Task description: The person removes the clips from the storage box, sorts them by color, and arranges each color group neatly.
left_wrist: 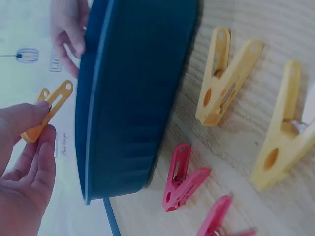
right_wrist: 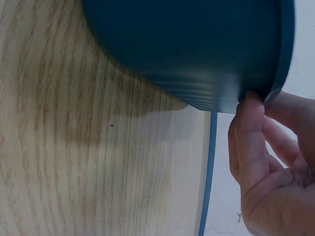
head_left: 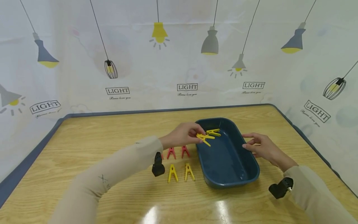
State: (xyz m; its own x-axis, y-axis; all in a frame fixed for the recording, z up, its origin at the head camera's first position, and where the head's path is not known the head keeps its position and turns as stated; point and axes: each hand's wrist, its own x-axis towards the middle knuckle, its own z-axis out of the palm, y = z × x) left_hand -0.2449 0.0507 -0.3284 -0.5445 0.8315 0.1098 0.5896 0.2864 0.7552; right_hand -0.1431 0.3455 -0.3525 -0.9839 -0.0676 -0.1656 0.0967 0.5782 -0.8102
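Note:
My left hand (head_left: 183, 136) pinches a yellow clothespin (left_wrist: 55, 107) between thumb and fingers, above the far left part of a dark blue plastic bin (head_left: 221, 169). Another yellow clothespin (head_left: 213, 132) lies inside the bin near its far end. My right hand (head_left: 264, 147) grips the bin's right rim, thumb over the edge and fingers against the outer wall, as the right wrist view shows too. Left of the bin, two yellow clothespins (head_left: 189, 172) lie on the table, with red clothespins (head_left: 185, 151) beyond them, one partly hidden by my left wrist.
The wooden table (head_left: 112, 127) has a blue edge strip (head_left: 134, 112) along its back and sides. A pale wall covering (head_left: 139, 68) printed with lamps stands behind. A black wrist camera (head_left: 158, 165) sits on my left sleeve and another (head_left: 280, 188) on my right.

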